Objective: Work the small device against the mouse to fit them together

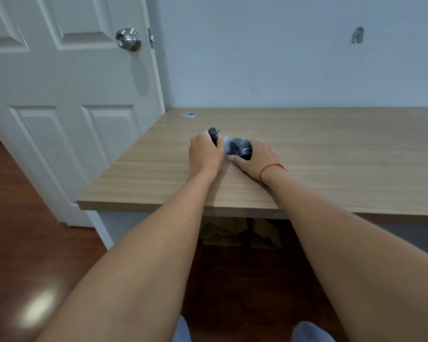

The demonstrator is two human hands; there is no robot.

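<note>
Cupping the black mouse [241,149] from its four o'clock side, the right hand [256,160] curls round it on the wooden desk [331,154]. At the mouse's nine o'clock, touching it, the left hand [204,154] pinches a pale bluish wipe [226,146] and grips a dark bundled cord [213,134]. The mouse is glossy, with pale lettering, its long axis running roughly twelve to six.
</note>
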